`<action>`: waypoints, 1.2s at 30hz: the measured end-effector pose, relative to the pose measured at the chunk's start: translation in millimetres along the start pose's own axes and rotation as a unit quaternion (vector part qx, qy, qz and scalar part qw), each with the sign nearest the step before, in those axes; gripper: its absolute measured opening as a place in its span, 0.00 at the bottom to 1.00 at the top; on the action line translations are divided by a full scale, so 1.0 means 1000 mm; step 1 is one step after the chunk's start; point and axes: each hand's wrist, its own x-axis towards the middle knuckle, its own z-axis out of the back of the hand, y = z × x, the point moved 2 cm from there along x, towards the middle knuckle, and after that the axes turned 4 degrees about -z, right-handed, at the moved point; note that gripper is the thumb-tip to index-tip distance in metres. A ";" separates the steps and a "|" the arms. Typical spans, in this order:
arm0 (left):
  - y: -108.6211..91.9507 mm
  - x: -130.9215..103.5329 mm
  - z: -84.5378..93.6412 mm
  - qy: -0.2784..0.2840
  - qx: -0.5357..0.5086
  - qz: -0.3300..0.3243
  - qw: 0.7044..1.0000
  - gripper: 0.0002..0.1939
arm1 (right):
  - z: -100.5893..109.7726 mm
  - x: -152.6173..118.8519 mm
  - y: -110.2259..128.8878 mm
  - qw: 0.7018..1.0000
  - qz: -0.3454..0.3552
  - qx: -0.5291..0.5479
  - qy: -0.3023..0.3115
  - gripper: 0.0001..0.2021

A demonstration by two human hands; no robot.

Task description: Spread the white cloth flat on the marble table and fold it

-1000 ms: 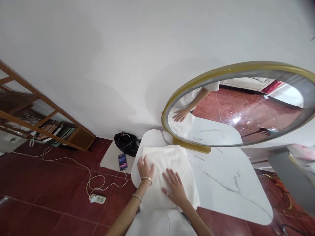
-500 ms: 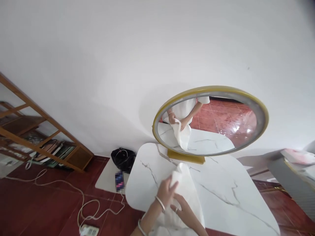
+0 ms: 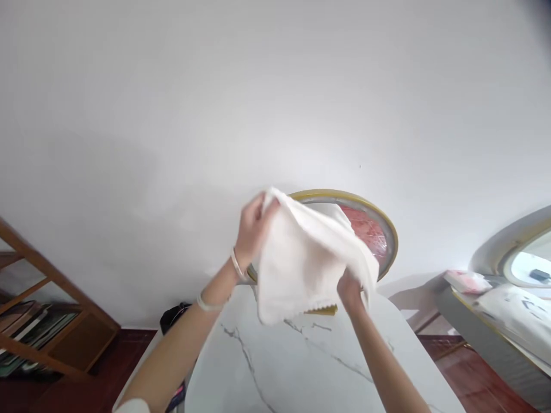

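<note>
A white cloth (image 3: 297,264) is spread in the air between my hands, in front of a round gold-rimmed mirror (image 3: 390,235). My left hand (image 3: 255,226), with bracelets on the wrist, grips the cloth's upper left corner. Lower on the right side, my right hand (image 3: 350,287) is closed on the cloth, its fingers partly covered by the fabric. Most of the mirror is hidden behind the cloth. Below hangs the white marble-patterned table (image 3: 293,367), with part of the mirror's gold base (image 3: 325,310) showing.
A wooden shelf (image 3: 64,287) with books leans at the far left. Beside the table lies a black bag (image 3: 170,317). At the right stand a grey cabinet (image 3: 477,327) with a white cloth item on top and a second mirror (image 3: 531,258).
Both hands have risen and moved apart, opening out the cloth that was bunched over the table. The view has tilted up and shifted right, showing the second mirror.
</note>
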 end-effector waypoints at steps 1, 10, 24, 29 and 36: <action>0.007 0.022 0.003 -0.028 -0.010 0.007 1.000 0.13 | -0.003 0.034 0.014 0.996 0.005 0.084 0.012 0.33; 0.086 0.052 0.001 -0.078 0.251 -0.053 0.963 0.12 | -0.040 0.097 0.059 0.964 0.181 -0.179 -0.081 0.21; 0.051 0.051 -0.124 0.198 0.414 -0.369 0.808 0.23 | 0.034 0.112 -0.031 0.972 0.014 -0.192 -0.132 0.24; 0.040 0.055 -0.170 0.226 0.426 -0.385 0.787 0.16 | 0.049 0.102 -0.054 0.972 -0.019 -0.190 -0.140 0.26; 0.052 0.056 -0.118 0.133 0.358 -0.367 0.848 0.15 | 0.018 0.112 -0.013 0.963 0.112 -0.216 -0.119 0.26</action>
